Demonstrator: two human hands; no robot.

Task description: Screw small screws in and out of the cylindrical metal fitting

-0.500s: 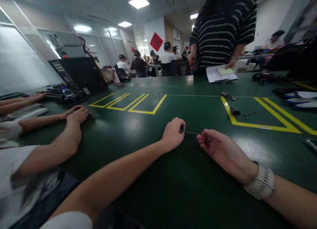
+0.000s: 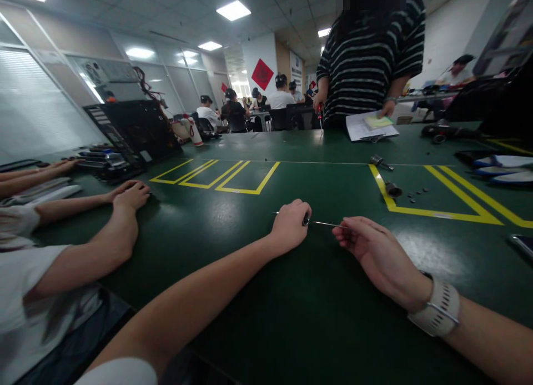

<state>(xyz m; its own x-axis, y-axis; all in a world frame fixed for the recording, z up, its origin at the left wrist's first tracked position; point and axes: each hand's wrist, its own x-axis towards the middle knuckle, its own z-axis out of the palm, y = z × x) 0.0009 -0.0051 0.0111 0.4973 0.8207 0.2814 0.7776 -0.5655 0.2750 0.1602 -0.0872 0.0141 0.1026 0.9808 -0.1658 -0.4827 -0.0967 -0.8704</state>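
My left hand [image 2: 290, 225] is closed around a small dark cylindrical metal part [image 2: 306, 218], whose round end shows at the thumb side. A short thin pin-like tip [image 2: 275, 212] sticks out on the far left of that hand. Facing it, my right hand [image 2: 370, 246] pinches a thin metal rod [image 2: 327, 224] between thumb and fingers. The rod points left toward the part's round end, its tip close to it; whether they touch I cannot tell. The rod's other end is hidden in my right hand. Both hands are just above the green table [image 2: 266, 296].
Yellow tape outlines [image 2: 239, 191] mark the table. Dark metal parts [image 2: 392, 189] and several small pieces [image 2: 412, 195] lie at right. Across the table, a person in a striped top [image 2: 370, 63] holds a red-handled screwdriver [image 2: 320, 114]. A co-worker's hands [image 2: 132, 195] rest at left.
My right hand's rod shows brighter, with its tip slightly farther from the round end. A thin tip now shows left of my left hand. Both hands have otherwise hardly moved.
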